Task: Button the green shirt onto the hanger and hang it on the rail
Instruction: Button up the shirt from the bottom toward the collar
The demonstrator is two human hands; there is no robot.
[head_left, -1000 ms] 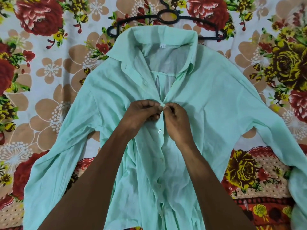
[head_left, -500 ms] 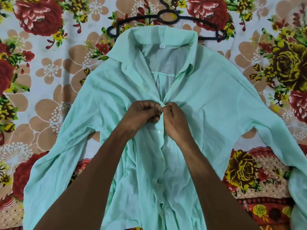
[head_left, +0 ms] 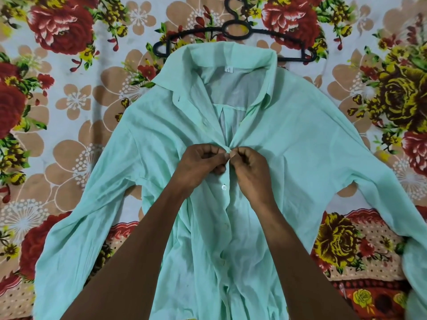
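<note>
A light green shirt lies flat, front up, sleeves spread to both sides. Its collar is open and a white tag shows inside. A black plastic hanger lies just above the collar, outside the shirt, with its hook pointing away from me. My left hand and my right hand meet at the front placket below the open neck. Each pinches one edge of the shirt's fabric, fingertips touching. A white button below my hands is fastened, and more buttons run down the placket.
The shirt rests on a floral bedsheet with red, tan and yellow flowers. The sheet fills the whole view around the shirt. No rail is in sight.
Both hands have stayed at the same spot on the placket, shifting only slightly upward while their fingers work the fabric. Shirt and hanger have not moved.
</note>
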